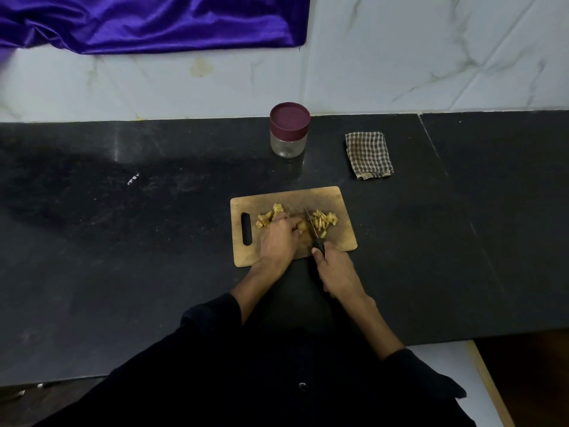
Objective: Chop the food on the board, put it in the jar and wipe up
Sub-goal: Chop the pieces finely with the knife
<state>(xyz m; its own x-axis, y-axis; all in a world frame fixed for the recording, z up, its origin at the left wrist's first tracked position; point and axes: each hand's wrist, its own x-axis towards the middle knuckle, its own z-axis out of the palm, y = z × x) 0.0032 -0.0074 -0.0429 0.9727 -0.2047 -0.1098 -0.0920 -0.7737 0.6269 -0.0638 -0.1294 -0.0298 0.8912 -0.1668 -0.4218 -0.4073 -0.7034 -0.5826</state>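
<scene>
- The food under the left hand (278, 238) is partly hidden: its curled fingers are pressed down on a yellowish piece (302, 225), and only the end of that piece is seen past the fingertips.
- The knife (313, 231) is gripped by the right hand (337, 272) round its black handle; most of the handle is covered by the fingers, and the thin blade is hard to make out against the board.
- The blade is set between the held piece and a heap of chopped pieces (324, 221) on the right half of the wooden chopping board (345, 238).
- A second heap of uncut food (268, 217) lies left of the hand, near the board's handle slot; whether the hand touches it cannot be told.
- The jar (289, 131) stands behind the board, near the wall, with its maroon lid on; nothing can be made out inside it.
- A folded checked cloth (369, 155) lies right of the jar, apart from both jar and board.
- A purple fabric (154, 23) hangs on the marble wall and is cut off by the top edge.
- The black counter (123, 241) is smudged on the left; open surface is seen on both sides of the board.
- The counter's near edge is partly covered by the person's dark sleeves (209, 315), and its right front corner ends above a pale floor.
</scene>
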